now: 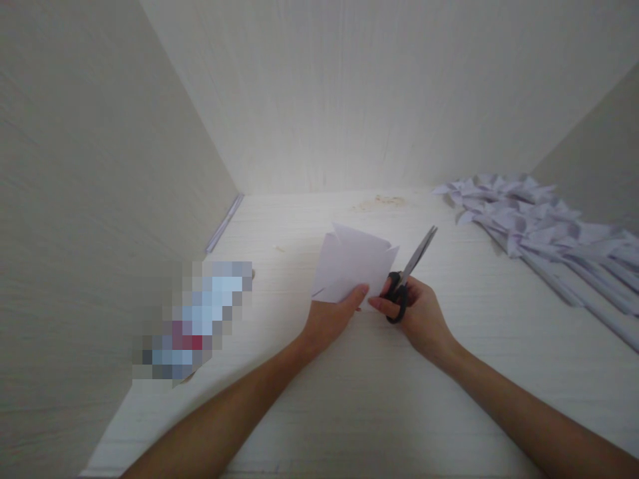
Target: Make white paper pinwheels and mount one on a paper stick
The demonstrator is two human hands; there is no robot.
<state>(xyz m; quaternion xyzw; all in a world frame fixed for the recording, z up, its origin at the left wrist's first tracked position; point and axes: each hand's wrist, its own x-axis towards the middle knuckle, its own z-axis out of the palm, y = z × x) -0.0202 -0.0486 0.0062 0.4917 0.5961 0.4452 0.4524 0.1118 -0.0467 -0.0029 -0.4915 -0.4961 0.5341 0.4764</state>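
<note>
Both bare forearms are reaching forward across the pale surface (349, 399), slanting in from the lower corners and meeting near the middle. The left hand (329, 319) is lying low with its wrist nearly on the surface, fingers stretched forward and pinching the near edge of a folded sheet of white paper (352, 263), which is tilting up and away from the hand. Just beside it, the right hand (419, 316) is curling around the black handles of a pair of scissors (407, 276), thumb and fingers threaded through the loops; the blades are pointing up and away to the right, looking closed or nearly so, and sitting just off the paper's right edge. The two hands are almost touching at the fingertips.

To the left, near the side wall, a blurred-out object (197, 319) is lying on the surface; what it is cannot be told. Farther back on the right, a heap of folded white paper pieces (529, 223) with long paper strips is spreading along the surface toward the right wall. Beyond everything, the light back wall (349, 100) is rising straight up.
</note>
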